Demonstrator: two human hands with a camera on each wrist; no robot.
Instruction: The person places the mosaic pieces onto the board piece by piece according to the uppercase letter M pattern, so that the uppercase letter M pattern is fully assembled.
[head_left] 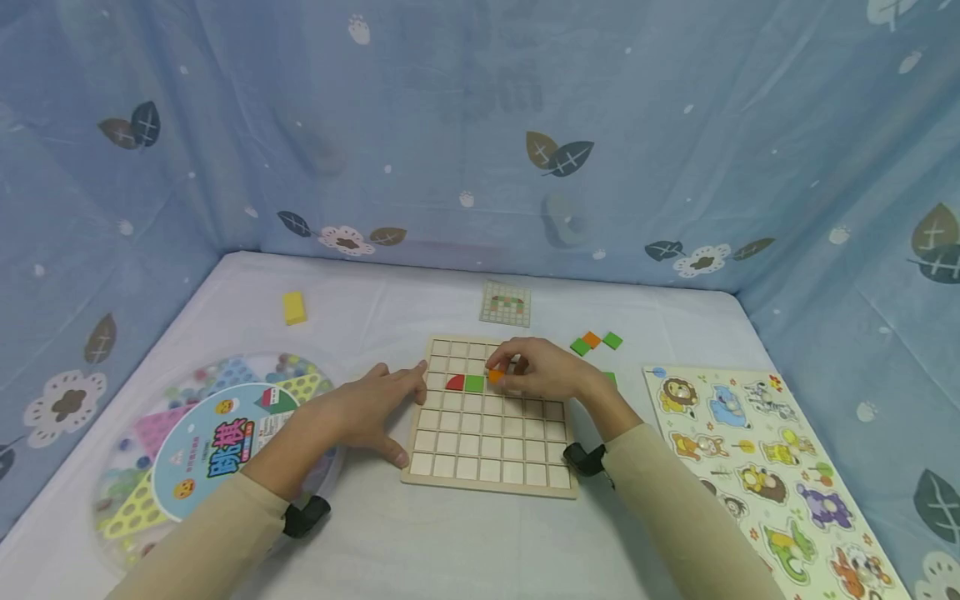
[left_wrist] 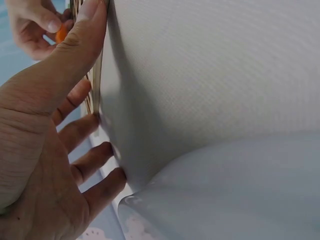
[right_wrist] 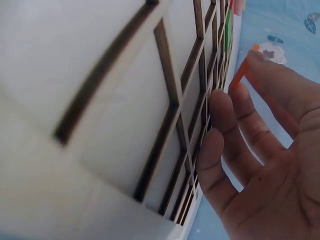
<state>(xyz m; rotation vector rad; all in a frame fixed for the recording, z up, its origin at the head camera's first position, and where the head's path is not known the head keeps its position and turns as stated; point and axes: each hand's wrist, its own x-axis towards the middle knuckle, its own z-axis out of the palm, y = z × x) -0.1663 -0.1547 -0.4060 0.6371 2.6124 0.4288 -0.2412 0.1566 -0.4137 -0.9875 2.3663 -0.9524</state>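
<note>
Right wrist view, orange tile (right_wrist: 240, 74), pinched at fingertips (right_wrist: 242, 94), right hand (right_wrist: 277, 172)

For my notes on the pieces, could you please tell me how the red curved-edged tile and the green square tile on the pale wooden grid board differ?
Shape: the red curved-edged tile has a rounded side, while the green square tile has straight sides. Position: the red tile lies nearer the left hand, the green one nearer the right hand. Both sit in neighbouring cells of one row on the board.
</note>
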